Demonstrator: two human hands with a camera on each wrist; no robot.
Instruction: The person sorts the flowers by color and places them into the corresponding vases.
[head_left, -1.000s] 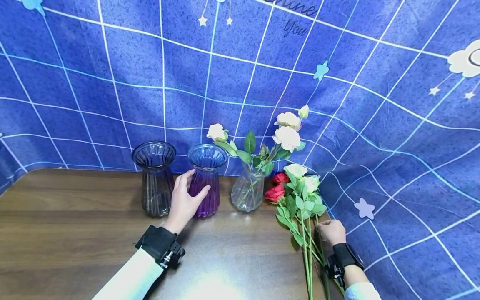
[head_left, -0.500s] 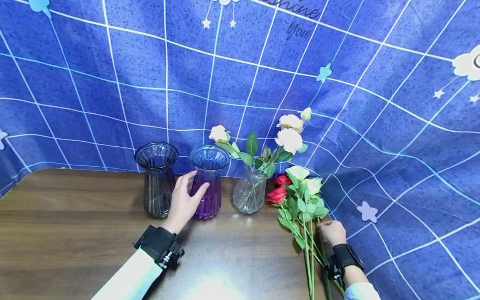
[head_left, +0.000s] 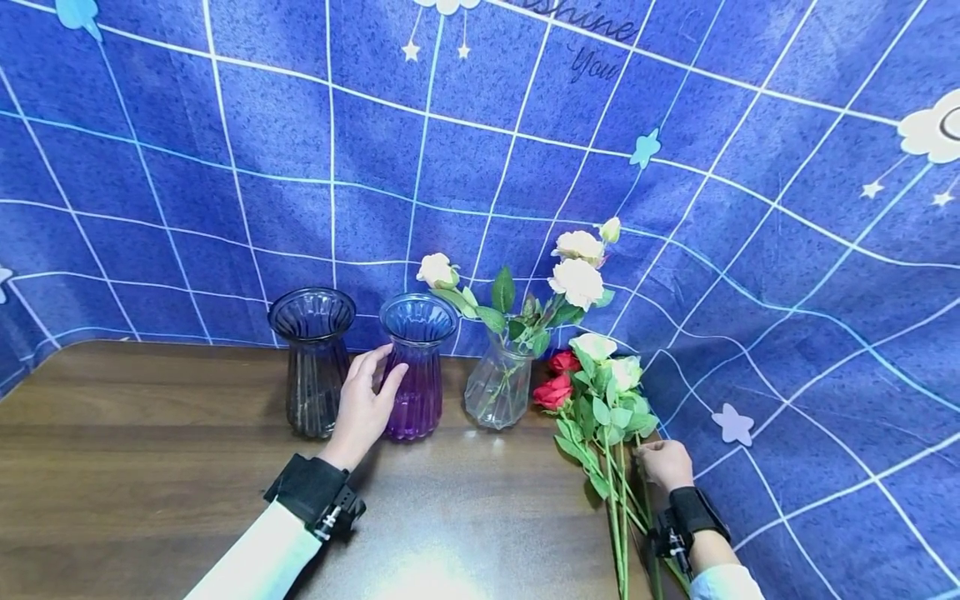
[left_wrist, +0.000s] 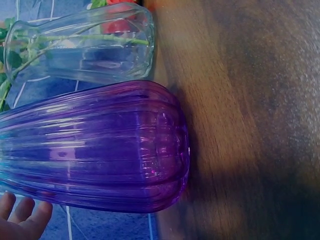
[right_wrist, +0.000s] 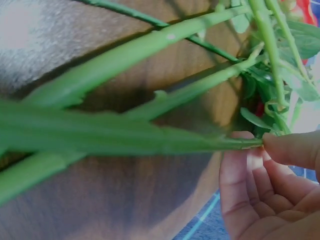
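Note:
In the head view a blue-to-purple ribbed glass vase (head_left: pixel 418 396) stands upright on the wooden table. My left hand (head_left: pixel 363 410) is at its left side, thumb lifted and fingers spread. In the left wrist view the fingertips (left_wrist: pixel 42 211) are close beside the glass; whether they touch it I cannot tell. On the right, my right hand (head_left: pixel 666 463) pinches a green flower stem (right_wrist: pixel 200 141) between thumb and fingers, seen in the right wrist view. That stem is part of a lying bunch of red roses (head_left: pixel 553 391) and white roses (head_left: pixel 624 372); which bloom it carries is hidden.
Left of the purple vase stands a dark grey glass vase (head_left: pixel 313 387). To its right, a clear glass vase (head_left: pixel 497 392) holds pale pink flowers (head_left: pixel 576 282). A blue patterned cloth (head_left: pixel 480 167) hangs behind the wooden table (head_left: pixel 150 467) and along its right side.
My left thumb has drawn back leftward from the front of the purple vase. The right hand keeps its pinch on the stem. The head view has shifted slightly.

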